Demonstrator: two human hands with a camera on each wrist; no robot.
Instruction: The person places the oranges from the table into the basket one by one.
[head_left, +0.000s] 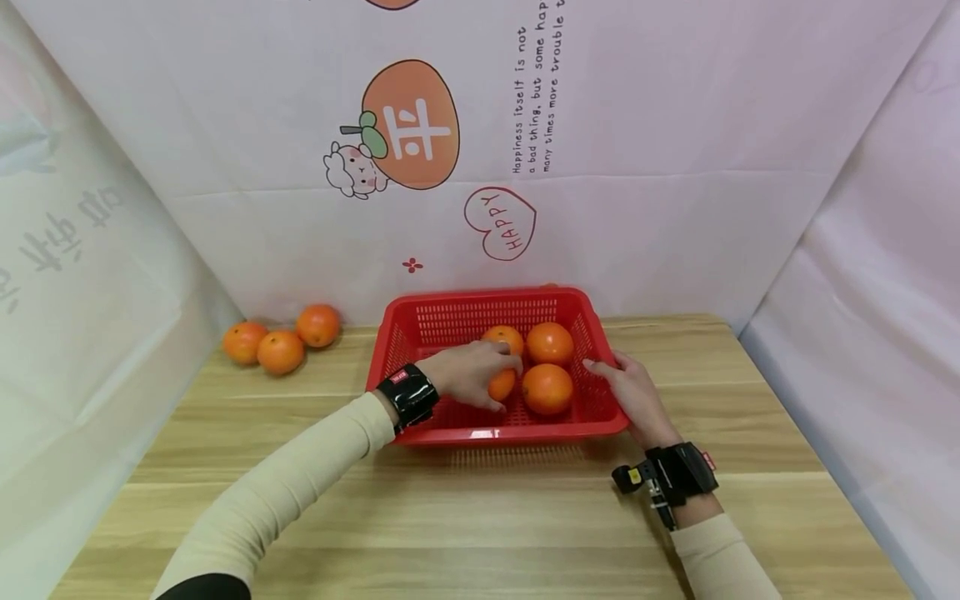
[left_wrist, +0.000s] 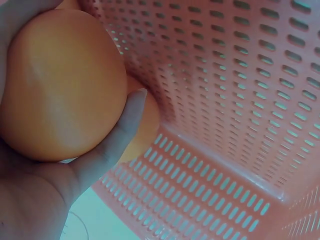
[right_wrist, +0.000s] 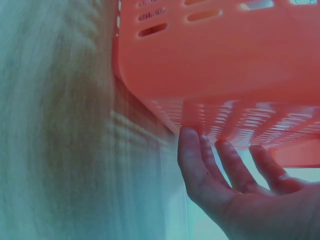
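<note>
A red plastic basket point(head_left: 495, 434) with slotted walls sits on the table, with several oranges in its right half. Inside it, my left hand point(head_left: 472, 372) grips an orange point(left_wrist: 65, 85), thumb and fingers curled round the fruit. Another orange point(left_wrist: 142, 125) shows behind the thumb in the left wrist view. Two more oranges, one farther back point(head_left: 550, 343) and one nearer point(head_left: 547, 389), lie right of that hand. At the basket's right side, my right hand point(head_left: 637, 396) holds the rim, thumb over the top. Its fingertips point(right_wrist: 189, 134) touch the outer wall in the right wrist view.
Three oranges, one of them nearest the basket point(head_left: 318, 325), stand grouped at the table's back left. The wooden table point(head_left: 480, 533) ends against a printed white cloth point(head_left: 660, 242) at the back. White cloth also hangs on both sides.
</note>
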